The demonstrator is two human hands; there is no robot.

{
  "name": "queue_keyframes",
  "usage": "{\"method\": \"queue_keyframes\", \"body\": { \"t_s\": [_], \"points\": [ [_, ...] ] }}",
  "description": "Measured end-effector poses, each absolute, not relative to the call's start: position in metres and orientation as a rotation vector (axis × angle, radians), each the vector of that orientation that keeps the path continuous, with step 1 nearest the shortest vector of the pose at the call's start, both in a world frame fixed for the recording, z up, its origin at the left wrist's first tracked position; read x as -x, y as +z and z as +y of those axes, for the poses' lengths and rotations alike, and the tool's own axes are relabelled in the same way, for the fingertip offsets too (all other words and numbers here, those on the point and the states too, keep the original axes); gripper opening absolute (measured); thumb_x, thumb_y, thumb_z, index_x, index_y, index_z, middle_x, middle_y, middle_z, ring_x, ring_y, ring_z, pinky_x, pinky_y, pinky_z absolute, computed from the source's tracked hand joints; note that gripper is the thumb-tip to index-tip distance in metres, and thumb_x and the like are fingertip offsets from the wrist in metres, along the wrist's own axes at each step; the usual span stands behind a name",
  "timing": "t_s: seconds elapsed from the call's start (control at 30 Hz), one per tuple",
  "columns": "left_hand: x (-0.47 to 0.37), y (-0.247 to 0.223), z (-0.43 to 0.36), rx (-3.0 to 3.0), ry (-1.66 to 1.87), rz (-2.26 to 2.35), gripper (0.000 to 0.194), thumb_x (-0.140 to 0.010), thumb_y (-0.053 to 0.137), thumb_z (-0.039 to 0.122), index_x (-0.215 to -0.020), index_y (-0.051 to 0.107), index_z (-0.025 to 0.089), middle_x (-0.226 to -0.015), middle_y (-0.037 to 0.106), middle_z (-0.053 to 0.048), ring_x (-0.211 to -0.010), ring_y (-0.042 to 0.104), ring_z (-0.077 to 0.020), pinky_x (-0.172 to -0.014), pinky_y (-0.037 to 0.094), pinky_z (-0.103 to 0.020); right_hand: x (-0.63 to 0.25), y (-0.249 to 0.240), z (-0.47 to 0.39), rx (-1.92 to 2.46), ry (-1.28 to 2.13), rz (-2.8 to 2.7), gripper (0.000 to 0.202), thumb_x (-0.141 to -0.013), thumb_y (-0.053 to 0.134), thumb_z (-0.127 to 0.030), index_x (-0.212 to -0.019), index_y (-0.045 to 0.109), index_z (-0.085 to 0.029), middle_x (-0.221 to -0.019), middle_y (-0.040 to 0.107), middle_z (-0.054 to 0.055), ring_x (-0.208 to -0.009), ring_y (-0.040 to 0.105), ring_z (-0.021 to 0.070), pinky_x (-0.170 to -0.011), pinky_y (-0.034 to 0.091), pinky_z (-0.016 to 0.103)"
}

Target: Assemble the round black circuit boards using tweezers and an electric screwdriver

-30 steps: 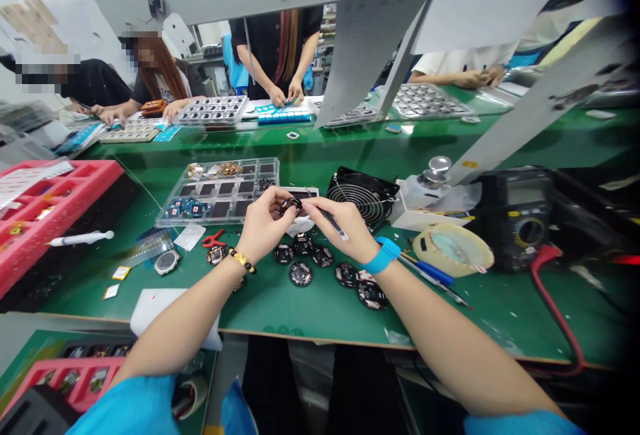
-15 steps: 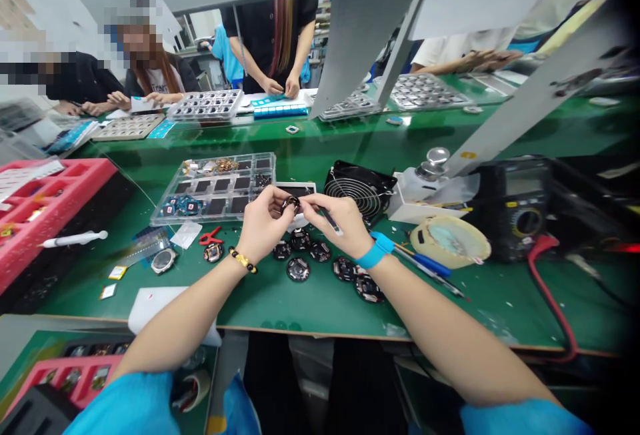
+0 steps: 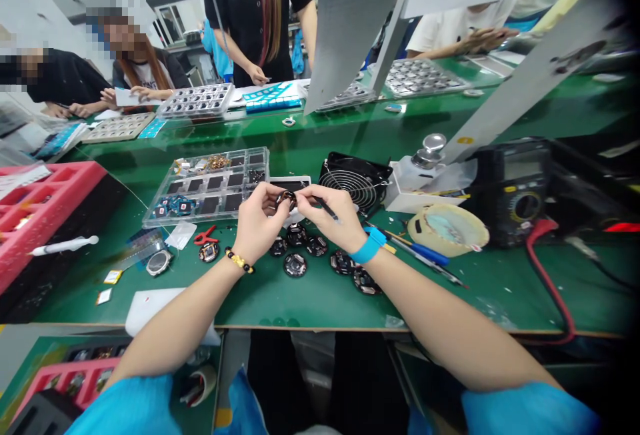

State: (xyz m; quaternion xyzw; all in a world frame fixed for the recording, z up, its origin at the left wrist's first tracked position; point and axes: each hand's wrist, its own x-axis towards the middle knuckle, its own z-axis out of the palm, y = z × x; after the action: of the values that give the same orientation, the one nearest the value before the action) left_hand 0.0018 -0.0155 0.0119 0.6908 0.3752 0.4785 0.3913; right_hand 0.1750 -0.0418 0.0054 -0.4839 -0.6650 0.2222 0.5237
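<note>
My left hand (image 3: 260, 218) pinches a small round black circuit board (image 3: 286, 200) with coppery parts, holding it above the bench and tilted. Close against it is my right hand (image 3: 335, 217), closed round dark slim tweezers (image 3: 326, 207); their tips are hidden by the fingers. Beneath the hands lie several more round boards (image 3: 295, 265) of the same kind. Left of these, another round board (image 3: 209, 252) rests beside a red clip (image 3: 205, 235). A clear compartment tray (image 3: 207, 185) with dark squares, blue pieces and gold parts stands behind my left hand.
A black fan (image 3: 355, 181), a white box with a metal-topped bottle (image 3: 429, 151), a yellowish bowl (image 3: 447, 228), pens (image 3: 425, 253) and a multimeter (image 3: 520, 195) stand right. Pink foam trays (image 3: 75, 185) and a white syringe-like tube (image 3: 65, 245) lie left. People work across the bench.
The view has shifted slightly. Both hands stay together at the round board, and the tweezers have turned a little in my right hand. Opposite, a person's two hands have moved apart.
</note>
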Motion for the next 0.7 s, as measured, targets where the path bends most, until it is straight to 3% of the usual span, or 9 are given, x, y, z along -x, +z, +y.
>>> {"method": "queue_keyframes", "body": {
  "t_s": [0.2,0.4,0.7],
  "points": [
    [-0.0014,0.0156,-0.0126,-1.652,1.216,0.913,0.016,-0.089,0.074,0.027,-0.096,0.063,0.019,-0.094,0.074,-0.004,-0.082,0.074,-0.0157,-0.073,0.065,-0.027,-0.1783,0.0107,-0.0393,1.081,0.640,-1.572,0.027,-0.100,0.059,-0.037,-0.098,0.078,-0.018,-0.091,0.077,0.004,-0.084,0.069,0.0192,-0.077,0.051,0.030],
    [-0.0003,0.0130,-0.0127,-1.709,1.219,0.928,0.014,-0.091,0.073,0.027,-0.098,0.064,0.019,-0.095,0.074,-0.005,-0.084,0.074,-0.0163,-0.072,0.064,-0.027,-0.1788,0.0125,-0.0392,1.104,0.643,-1.594,0.031,-0.101,0.058,-0.043,-0.094,0.075,-0.018,-0.086,0.074,0.003,-0.080,0.065,0.0191,-0.074,0.048,0.031],
    [-0.0017,0.0070,-0.0197,-1.941,1.328,1.000,0.008,-0.095,0.069,0.027,-0.101,0.069,0.021,-0.095,0.076,-0.003,-0.086,0.076,-0.0163,-0.075,0.063,-0.025,-0.1694,0.0053,-0.0423,1.124,0.621,-1.473,0.021,-0.093,0.062,-0.034,-0.091,0.075,-0.019,-0.079,0.072,0.001,-0.072,0.064,0.0165,-0.068,0.049,0.029]
  ]
}}
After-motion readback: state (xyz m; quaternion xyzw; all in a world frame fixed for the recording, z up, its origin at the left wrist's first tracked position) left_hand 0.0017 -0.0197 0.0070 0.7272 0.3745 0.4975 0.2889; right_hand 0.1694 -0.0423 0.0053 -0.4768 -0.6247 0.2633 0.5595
